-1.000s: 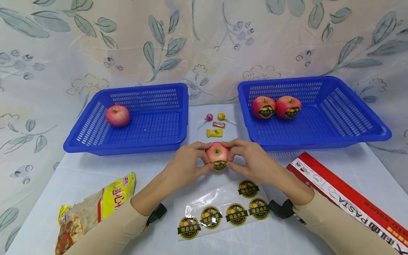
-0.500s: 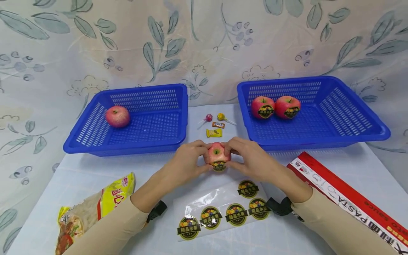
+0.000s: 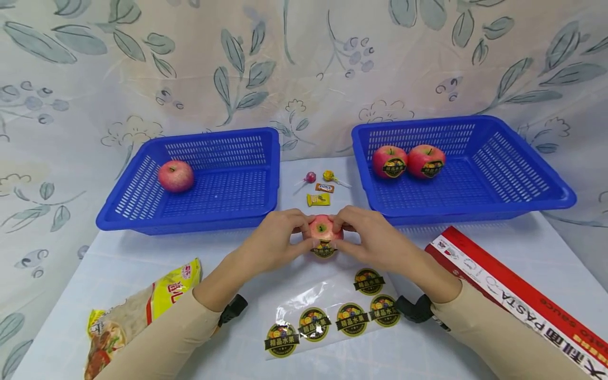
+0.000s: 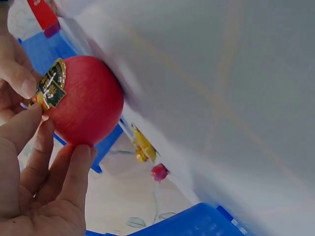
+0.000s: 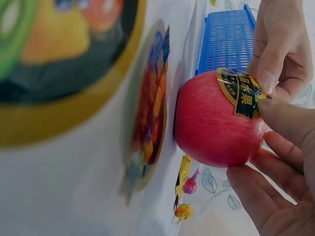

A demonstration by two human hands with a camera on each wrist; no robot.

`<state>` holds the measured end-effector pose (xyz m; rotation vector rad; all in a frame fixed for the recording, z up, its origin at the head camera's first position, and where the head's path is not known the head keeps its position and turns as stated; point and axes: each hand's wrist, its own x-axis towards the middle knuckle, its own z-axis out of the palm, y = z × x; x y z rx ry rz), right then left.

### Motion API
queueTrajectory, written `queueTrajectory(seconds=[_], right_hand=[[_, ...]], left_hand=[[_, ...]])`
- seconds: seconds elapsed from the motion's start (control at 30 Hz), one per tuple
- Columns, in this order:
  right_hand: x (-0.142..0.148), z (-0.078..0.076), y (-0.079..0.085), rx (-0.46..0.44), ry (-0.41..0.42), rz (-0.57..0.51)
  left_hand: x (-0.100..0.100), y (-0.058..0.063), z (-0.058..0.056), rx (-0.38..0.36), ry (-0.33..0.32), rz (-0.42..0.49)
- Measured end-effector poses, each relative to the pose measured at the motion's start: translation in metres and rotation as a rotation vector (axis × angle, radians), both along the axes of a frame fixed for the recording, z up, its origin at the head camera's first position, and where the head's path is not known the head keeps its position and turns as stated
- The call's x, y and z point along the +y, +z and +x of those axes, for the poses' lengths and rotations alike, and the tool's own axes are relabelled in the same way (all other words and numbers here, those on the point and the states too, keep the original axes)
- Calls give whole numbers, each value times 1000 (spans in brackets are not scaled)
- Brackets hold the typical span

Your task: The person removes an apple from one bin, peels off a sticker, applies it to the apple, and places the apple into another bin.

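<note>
A red apple [image 3: 322, 228] sits on the table between both hands, stem up. A round black and gold sticker [image 3: 324, 248] is on its near side. My left hand [image 3: 275, 237] grips the apple from the left, fingers bent around its side. From the right, my right hand [image 3: 375, 237] holds it the same way. In the right wrist view, both thumbs lie on the upper edge of the sticker [image 5: 241, 93]. The left wrist view shows left fingertips touching the apple [image 4: 88, 101]. Just in front lies a clear sheet with several matching stickers [image 3: 313, 323].
A blue basket [image 3: 190, 224] at back left holds one apple [image 3: 176, 176]. Another blue basket [image 3: 475, 211] at right holds two stickered apples [image 3: 389, 161]. Lollipops [image 3: 310, 177] and small wrapped sweets [image 3: 318, 199] lie between. A food bag [image 3: 142, 311] lies left, a pasta box [image 3: 513, 295] right.
Both thumbs have shifted inward from the sticker's sides onto its upper edge. The right fingers have moved a little over the apple's top. The apple stays in place.
</note>
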<state>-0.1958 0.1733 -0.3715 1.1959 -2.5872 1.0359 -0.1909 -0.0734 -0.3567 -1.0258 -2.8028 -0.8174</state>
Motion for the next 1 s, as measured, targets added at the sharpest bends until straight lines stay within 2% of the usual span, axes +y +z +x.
queueTrajectory(seconds=[0.2, 0.33, 0.53, 0.8, 1.0], right_hand=[[2, 1, 3, -20, 2, 4], [0, 2, 6, -24, -20, 67], [-7, 2, 11, -4, -14, 120], [-10, 3, 2, -16, -40, 134], [-6, 1, 2, -57, -33, 130]], left_hand=[[2, 2, 1, -16, -6, -19], [5, 3, 1, -23, 12, -59], [4, 4, 4, 17, 44, -96], [7, 1, 4, 36, 36, -106], [9, -1, 4, 31, 33, -105]])
